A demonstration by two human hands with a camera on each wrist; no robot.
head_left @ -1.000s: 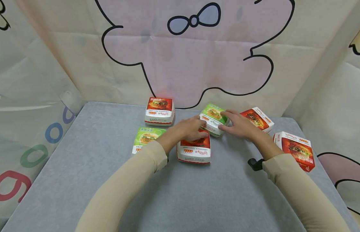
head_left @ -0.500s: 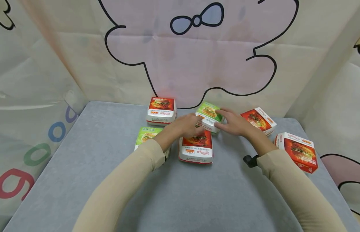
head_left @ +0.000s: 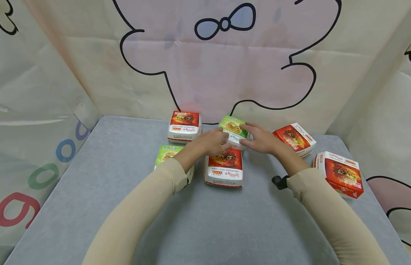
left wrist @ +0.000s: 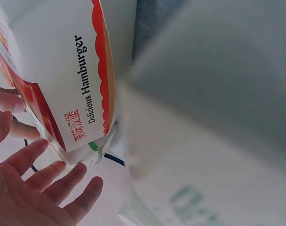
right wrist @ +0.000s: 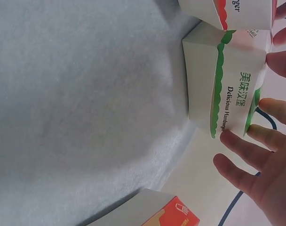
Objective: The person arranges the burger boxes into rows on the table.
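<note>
A green-and-white hamburger box (head_left: 233, 127) stands at the back middle of the table, between both hands. My right hand (head_left: 261, 140) presses its right side; in the right wrist view the fingers (right wrist: 246, 149) are spread and nearly straight along the box. At its left front corner is my left hand (head_left: 210, 142), reaching over a red-and-white hamburger box (head_left: 224, 170) that stands just in front of the green one. The left wrist view shows spread fingers (left wrist: 70, 186) beside the red box, which mostly hides the green one there.
Another red box (head_left: 184, 127) stands at the back left. A second green box (head_left: 169, 151) is partly covered by the left forearm. Two more red boxes (head_left: 293, 138), one nearer (head_left: 342, 173), sit at the right. A printed curtain (head_left: 205, 81) borders the grey table (head_left: 102, 165).
The green box has slid left behind the front red box, its angle straightening a little. My right hand has moved left with it, while the left hand has shifted only slightly.
</note>
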